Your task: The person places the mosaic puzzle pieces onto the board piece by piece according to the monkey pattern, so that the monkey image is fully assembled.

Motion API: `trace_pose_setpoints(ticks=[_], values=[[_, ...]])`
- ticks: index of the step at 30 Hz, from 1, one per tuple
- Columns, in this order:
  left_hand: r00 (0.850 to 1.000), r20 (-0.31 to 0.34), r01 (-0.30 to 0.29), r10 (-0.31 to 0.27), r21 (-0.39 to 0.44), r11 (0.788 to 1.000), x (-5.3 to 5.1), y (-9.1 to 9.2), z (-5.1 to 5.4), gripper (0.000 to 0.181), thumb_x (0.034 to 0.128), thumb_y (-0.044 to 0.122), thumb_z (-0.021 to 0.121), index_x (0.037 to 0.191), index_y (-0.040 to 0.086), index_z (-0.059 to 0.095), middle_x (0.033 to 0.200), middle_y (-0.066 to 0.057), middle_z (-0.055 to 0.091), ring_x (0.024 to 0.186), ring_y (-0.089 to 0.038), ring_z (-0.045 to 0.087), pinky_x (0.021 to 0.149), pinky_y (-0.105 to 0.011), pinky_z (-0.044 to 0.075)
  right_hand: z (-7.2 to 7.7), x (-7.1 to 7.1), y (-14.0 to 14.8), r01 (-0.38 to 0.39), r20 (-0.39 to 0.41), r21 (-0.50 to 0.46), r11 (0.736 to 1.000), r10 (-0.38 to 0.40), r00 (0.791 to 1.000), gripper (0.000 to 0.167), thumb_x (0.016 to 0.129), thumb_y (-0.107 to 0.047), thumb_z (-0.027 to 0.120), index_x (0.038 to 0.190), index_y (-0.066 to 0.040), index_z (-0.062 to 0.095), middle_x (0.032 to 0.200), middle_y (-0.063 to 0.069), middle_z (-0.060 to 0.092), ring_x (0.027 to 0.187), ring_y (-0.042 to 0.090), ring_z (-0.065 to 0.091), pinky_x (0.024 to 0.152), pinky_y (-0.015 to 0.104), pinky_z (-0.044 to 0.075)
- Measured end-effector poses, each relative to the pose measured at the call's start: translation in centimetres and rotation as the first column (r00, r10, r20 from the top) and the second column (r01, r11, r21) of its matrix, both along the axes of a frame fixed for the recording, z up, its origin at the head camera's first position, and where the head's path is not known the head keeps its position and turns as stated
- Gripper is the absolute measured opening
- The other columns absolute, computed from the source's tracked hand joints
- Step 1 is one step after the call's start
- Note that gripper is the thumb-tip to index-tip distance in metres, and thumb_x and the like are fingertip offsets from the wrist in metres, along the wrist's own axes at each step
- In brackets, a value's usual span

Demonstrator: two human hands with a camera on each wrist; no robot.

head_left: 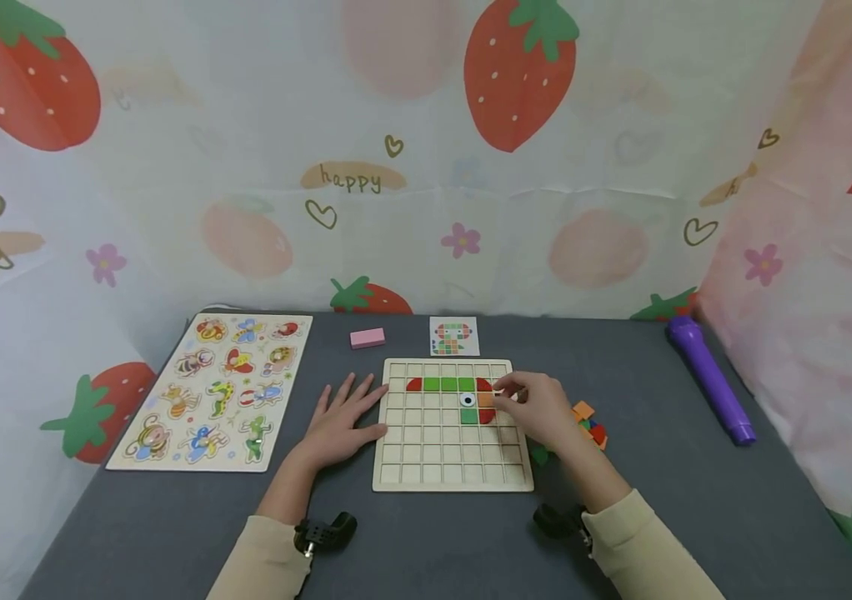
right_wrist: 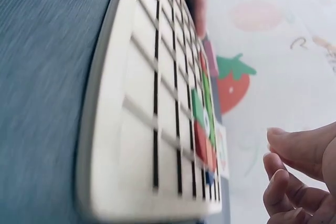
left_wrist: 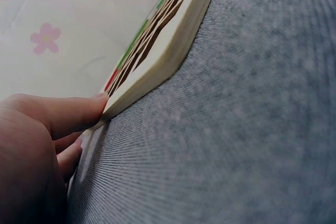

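Note:
A pale wooden grid board (head_left: 433, 458) lies on the table with colored pieces in its upper cells. A row of green squares (head_left: 449, 384) runs between red rounded pieces; below are an eye piece (head_left: 468, 400), an orange square (head_left: 485, 400) and a green square (head_left: 468, 416). My left hand (head_left: 339, 422) rests flat, fingers spread, its thumb (left_wrist: 86, 111) touching the board's left edge. Over the board's right side is my right hand (head_left: 538, 408), fingers bent, thumb and forefinger slightly apart with nothing visible between them. A small blue piece (right_wrist: 210, 177) shows on the board.
Loose colored pieces (head_left: 595, 429) lie right of the board, partly hidden by the right arm. Behind the board are a patterned card (head_left: 454, 337) and a pink block (head_left: 368, 337). An animal puzzle board (head_left: 208, 400) lies left; a purple cylinder (head_left: 711, 379) lies right.

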State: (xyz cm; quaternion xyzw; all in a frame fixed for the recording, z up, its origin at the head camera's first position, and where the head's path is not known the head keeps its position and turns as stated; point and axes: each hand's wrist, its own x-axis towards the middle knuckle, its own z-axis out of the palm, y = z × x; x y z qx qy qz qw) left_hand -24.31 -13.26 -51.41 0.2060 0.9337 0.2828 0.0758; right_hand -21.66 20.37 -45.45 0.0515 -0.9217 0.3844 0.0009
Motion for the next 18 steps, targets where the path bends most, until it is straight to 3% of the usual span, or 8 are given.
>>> trace_pose_setpoints(ticks=[10,18], values=[[1.000,0.000,-0.007,0.007,0.018,1.000,-0.1,-0.1,0.0,0.070,0.0976,0.046,0.062,0.159,0.024,0.037,0.169,-0.007,0.021,0.157,-0.037,0.003,0.122,-0.063,-0.008,-0.2,0.8,5.6,0.080,0.022,0.025,0.996,-0.081,0.996,0.028,0.095,-0.024,0.072,0.117,-0.008,0.073,0.103,0.007,0.072,0.089,0.022,0.067,0.064,0.032,0.054],[1.000,-0.003,0.002,-0.002,0.012,1.000,-0.1,-0.1,-0.2,0.070,0.0978,0.048,0.061,0.159,0.024,0.036,0.169,-0.007,0.021,0.157,-0.037,0.003,0.122,-0.063,-0.008,-0.8,1.0,10.3,0.109,0.065,0.049,0.993,-0.112,0.992,0.037,0.097,-0.027,0.069,0.125,-0.002,0.068,0.114,0.018,0.072,0.106,0.036,0.067,0.081,0.047,0.058]])
